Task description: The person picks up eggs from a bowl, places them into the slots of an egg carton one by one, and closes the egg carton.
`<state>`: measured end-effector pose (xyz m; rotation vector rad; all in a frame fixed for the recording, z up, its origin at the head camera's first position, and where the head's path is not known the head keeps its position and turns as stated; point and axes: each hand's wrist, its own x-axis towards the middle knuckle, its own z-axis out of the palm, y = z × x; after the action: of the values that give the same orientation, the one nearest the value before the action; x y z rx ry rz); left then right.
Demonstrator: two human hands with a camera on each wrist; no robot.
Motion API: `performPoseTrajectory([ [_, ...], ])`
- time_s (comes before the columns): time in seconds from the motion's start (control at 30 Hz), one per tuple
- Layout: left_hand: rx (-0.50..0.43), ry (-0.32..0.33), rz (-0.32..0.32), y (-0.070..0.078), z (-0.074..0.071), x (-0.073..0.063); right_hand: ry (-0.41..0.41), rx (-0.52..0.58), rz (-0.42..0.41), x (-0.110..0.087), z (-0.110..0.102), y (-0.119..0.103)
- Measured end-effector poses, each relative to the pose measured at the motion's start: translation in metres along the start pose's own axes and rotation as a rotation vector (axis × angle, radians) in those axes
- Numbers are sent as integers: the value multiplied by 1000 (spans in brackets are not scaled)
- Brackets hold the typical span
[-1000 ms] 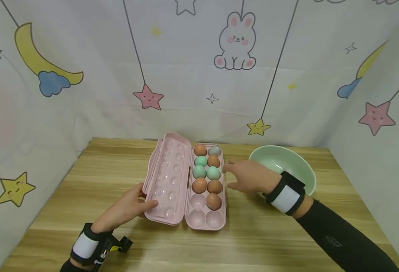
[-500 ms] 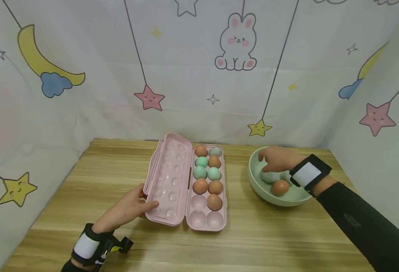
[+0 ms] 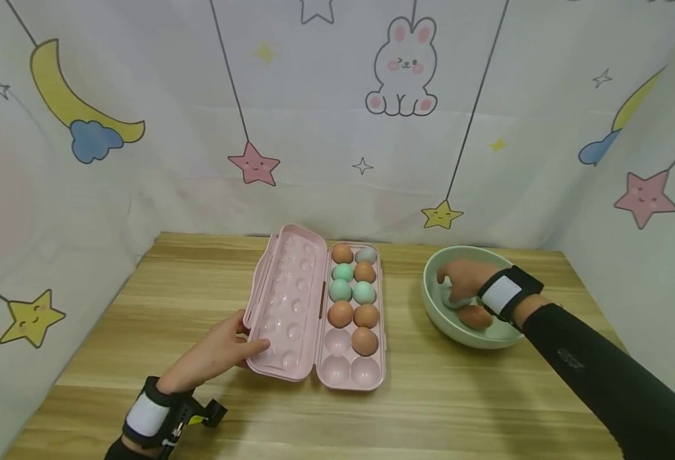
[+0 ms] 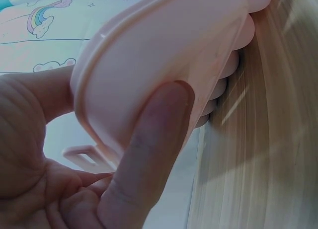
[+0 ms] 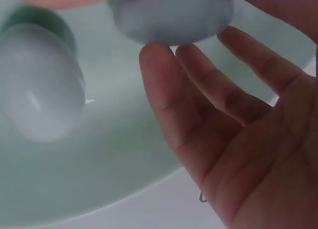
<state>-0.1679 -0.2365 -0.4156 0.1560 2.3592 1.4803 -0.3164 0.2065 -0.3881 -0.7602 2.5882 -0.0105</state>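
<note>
Gripping a greyish-white egg (image 5: 174,20), the right hand (image 3: 465,279) was down inside the mint-green bowl (image 3: 461,337), fingers curled round the egg. Brown egg (image 3: 475,317) in the same bowl, just beside that hand, a bit blurred. One more white egg (image 5: 42,85) showed on the bowl's inner wall in the right wrist view, apart from the fingers.

Left hand (image 3: 219,348) pinched the lid (image 3: 286,300) of the pink egg carton (image 3: 335,369) at its near-left corner: thumb on the dimpled inner face, other fingers behind, mostly hidden from the head view. Carton was open on the wood-grain surface (image 3: 424,415), lid tilted out on the left side. Nine eggs (image 3: 340,291) sat in its cups, mixed brown, green and grey, filling the far part of both rows. Bowl stood right of the carton, the two well apart. Black-and-white straps (image 3: 501,295) on both wrists
</note>
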Motion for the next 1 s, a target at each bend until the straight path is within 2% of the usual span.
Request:
performPoseTrajectory([
  [0.17,11,6,10,-1,0,0,-16,-11,49,3,7,-9],
  [0.3,6,-2,17,-1,1,-1,-43,21,104,4,10,-14],
  [0.43,0,-6,18,-2,1,-1,-53,56,87,4,11,-14],
  [0.5,-7,-6,19,-2,1,0,-40,57,51,4,10,-12],
  [0.6,-26,-13,29,-1,0,0,13,35,-28,0,2,-11],
  [0.73,-51,-20,37,0,0,-1,148,-7,-99,-8,-15,-18],
  [1.0,-19,-6,19,0,0,0,347,70,-137,-27,-45,-60],
])
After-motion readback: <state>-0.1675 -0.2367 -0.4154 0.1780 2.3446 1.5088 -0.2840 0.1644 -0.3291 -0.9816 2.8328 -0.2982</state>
